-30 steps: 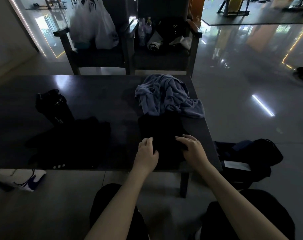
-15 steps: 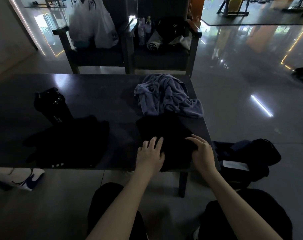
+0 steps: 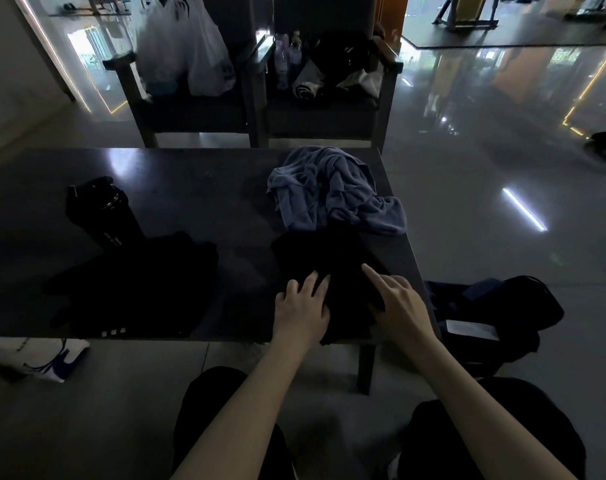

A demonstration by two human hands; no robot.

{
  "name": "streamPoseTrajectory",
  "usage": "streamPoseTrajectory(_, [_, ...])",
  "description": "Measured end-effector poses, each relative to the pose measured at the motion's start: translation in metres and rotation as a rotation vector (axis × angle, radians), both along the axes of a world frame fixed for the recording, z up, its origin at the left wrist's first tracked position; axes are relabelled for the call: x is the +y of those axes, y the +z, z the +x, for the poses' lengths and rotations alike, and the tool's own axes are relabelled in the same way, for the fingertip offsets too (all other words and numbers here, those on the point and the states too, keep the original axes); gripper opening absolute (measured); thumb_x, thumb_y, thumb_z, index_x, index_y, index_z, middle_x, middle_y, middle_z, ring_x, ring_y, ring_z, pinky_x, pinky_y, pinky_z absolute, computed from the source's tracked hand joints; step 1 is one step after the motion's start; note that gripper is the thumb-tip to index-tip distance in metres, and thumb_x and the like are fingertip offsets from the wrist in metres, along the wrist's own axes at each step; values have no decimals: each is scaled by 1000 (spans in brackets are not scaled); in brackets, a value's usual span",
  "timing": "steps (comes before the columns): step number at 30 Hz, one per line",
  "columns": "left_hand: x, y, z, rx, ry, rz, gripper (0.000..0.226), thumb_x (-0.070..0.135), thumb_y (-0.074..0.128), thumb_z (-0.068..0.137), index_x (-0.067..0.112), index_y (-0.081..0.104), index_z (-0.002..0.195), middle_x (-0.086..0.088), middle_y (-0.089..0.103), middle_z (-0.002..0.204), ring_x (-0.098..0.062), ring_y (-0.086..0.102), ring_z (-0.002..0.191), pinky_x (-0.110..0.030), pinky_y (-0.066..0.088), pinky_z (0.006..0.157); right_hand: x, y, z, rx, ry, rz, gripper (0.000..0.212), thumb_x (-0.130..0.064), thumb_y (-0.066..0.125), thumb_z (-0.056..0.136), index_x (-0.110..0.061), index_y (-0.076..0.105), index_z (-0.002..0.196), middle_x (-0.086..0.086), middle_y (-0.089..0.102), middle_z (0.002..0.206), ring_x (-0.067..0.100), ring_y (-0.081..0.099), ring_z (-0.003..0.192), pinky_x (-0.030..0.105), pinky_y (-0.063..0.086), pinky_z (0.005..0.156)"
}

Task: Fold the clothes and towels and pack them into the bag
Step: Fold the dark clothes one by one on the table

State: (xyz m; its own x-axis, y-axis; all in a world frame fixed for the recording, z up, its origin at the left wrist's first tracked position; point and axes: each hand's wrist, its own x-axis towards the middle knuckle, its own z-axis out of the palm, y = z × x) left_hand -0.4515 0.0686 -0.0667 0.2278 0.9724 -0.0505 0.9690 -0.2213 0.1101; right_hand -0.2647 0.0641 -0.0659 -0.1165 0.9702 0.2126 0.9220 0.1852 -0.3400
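A folded black garment [image 3: 329, 258] lies near the front right of the dark table [image 3: 197, 188]. My left hand [image 3: 301, 310] lies flat on its near left part with fingers spread. My right hand [image 3: 398, 299] presses its right side, index finger stretched forward. Behind it sits a crumpled blue-grey towel [image 3: 332, 188]. A second black garment [image 3: 135, 282] with white stripes lies spread at the front left. A dark open bag [image 3: 495, 313] rests on the floor to the right of the table.
A black bottle [image 3: 100, 209] stands on the table's left. Two dark chairs [image 3: 253, 98] behind the table hold white plastic bags [image 3: 183, 50], bottles and dark items. A white and blue shoe [image 3: 38, 358] lies on the floor at left.
My hands went from curled at the garment's near edge to flat on top of it. The left fingers spread out and the right index finger stretched forward along the right side.
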Motion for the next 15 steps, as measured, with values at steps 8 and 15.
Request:
streamPoseTrajectory(8, [25,13,9,-19,-75,-57,61,37,29,99,25,3,153,8,8,159,-23,18,140,-50,8,116,20,24,15,-56,-313,144,53,2,49,86,-19,52,135,17,70,94,38,67,80,33,39,59])
streamPoseTrajectory(15, [43,20,33,-153,-83,-138,58,30,31,100,22,8,153,4,11,160,-19,17,144,-50,1,117,10,-7,33,-160,-116,203,44,3,56,68,-8,70,108,18,68,112,33,69,92,42,56,73])
